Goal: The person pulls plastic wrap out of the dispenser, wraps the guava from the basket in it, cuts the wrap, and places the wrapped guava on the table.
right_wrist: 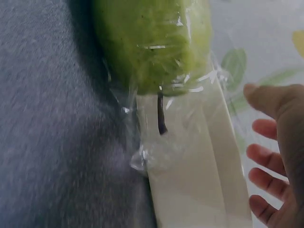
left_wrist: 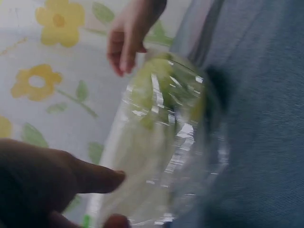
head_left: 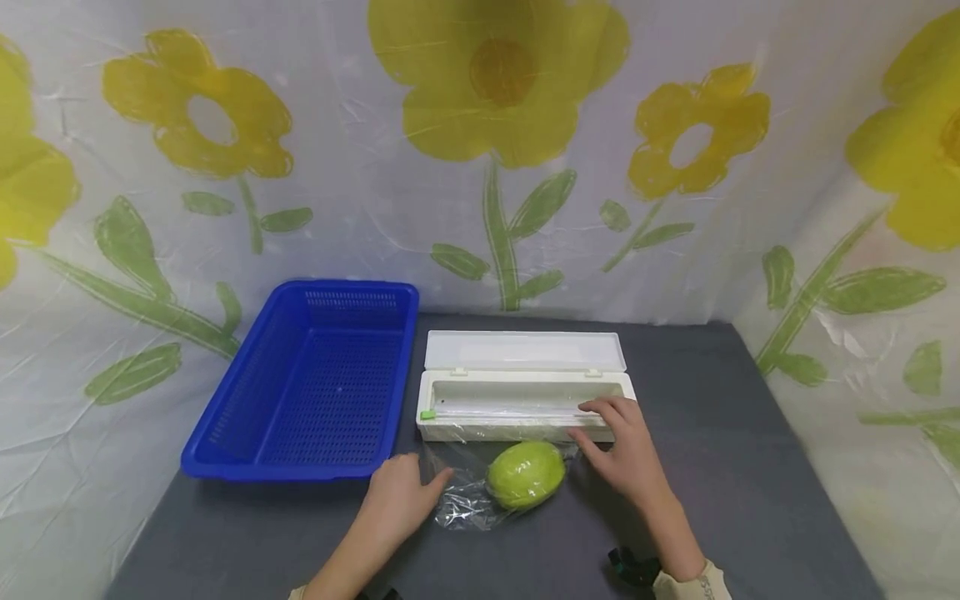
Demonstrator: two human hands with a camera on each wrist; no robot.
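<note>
A yellow-green fruit (head_left: pixel 527 475) lies on the table, wrapped in clear cling film (head_left: pixel 467 504). The right wrist view shows its dark stem (right_wrist: pixel 161 114) under the film. Loose film spreads out on the fruit's left side. Right behind stands a white cling film dispenser (head_left: pixel 432 427), its lid (head_left: pixel 525 350) tipped back and a green slider (head_left: pixel 427 414) at the left end. My left hand (head_left: pixel 401 498) is left of the film, thumb extended towards it. Over the dispenser's right front part hovers my right hand (head_left: pixel 626 446), fingers loosely bent and holding nothing.
A blue plastic basket (head_left: pixel 292 472) stands on the left of the grey table (head_left: pixel 712 467), its front right corner close to my left hand. Behind the table hangs a flower-patterned curtain (head_left: pixel 330 208). A dark strap (head_left: pixel 633 568) is at my right wrist.
</note>
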